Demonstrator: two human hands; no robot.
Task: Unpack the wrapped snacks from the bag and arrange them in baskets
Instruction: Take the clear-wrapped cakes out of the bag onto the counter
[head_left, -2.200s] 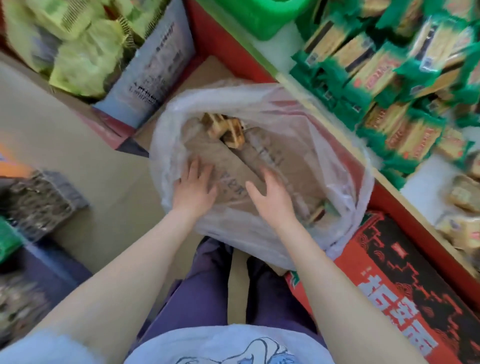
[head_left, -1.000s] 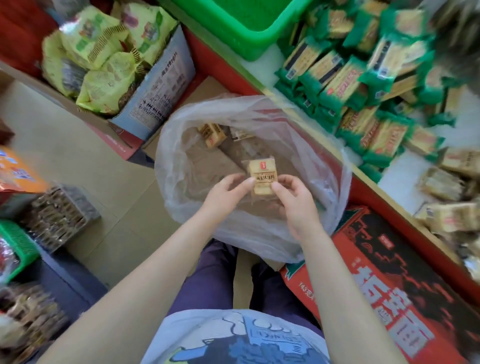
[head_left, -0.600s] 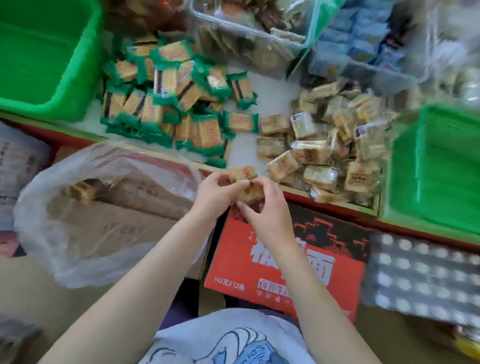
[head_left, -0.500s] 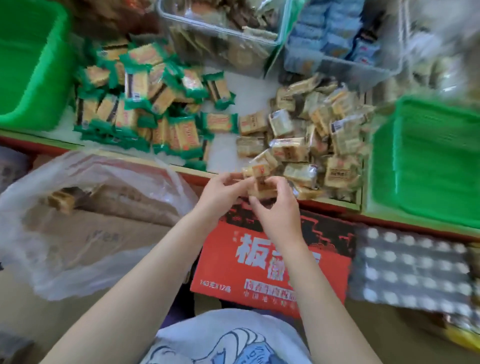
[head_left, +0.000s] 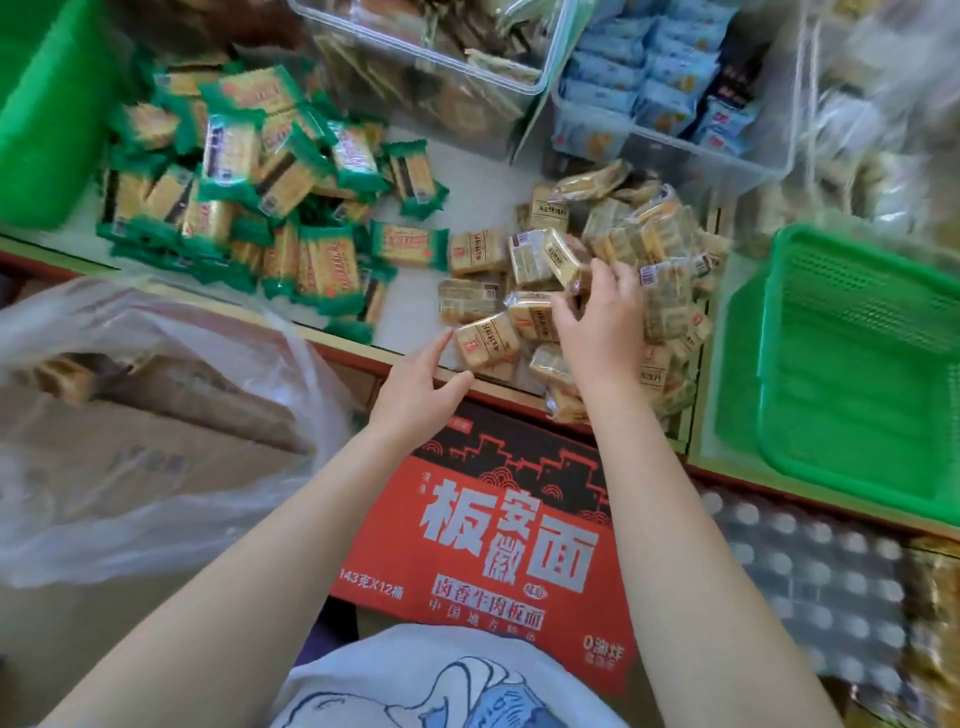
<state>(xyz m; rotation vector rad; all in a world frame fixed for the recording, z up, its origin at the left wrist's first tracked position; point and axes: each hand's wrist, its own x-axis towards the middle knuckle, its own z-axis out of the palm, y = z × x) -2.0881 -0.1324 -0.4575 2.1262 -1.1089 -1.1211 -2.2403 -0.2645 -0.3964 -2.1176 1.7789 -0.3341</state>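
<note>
Tan, clear-wrapped snack packets (head_left: 582, 291) lie heaped on the white shelf top (head_left: 415, 312), their long axes pointing every way; the nearest one (head_left: 485, 340) lies flat at the shelf's front edge with its long axis running left to right, slightly tilted, and dark characters along it too blurred to read. The right hand (head_left: 602, 317) rests on the heap with fingers curled over a packet near the top; whether it actually grips that packet cannot be told. The left hand (head_left: 421, 384) is spread open with straight fingers, holding nothing, its fingertips just beside the near packet.

Left of the heap sits a second pile of green-edged packets (head_left: 260, 197), their print blurred. A green basket (head_left: 852, 374) stands to the right of the heap, and another green basket (head_left: 47, 119) at the far left. Behind are clear tubs (head_left: 452, 67) of darker and blue-wrapped snacks.

Below the shelf, a clear plastic bag (head_left: 156, 415) lines a cardboard box at left, with a tan packet (head_left: 67, 379) inside. Under the arms lies a red carton (head_left: 509, 545) printed in large white characters "板安徽面" and "143克X12桶".
</note>
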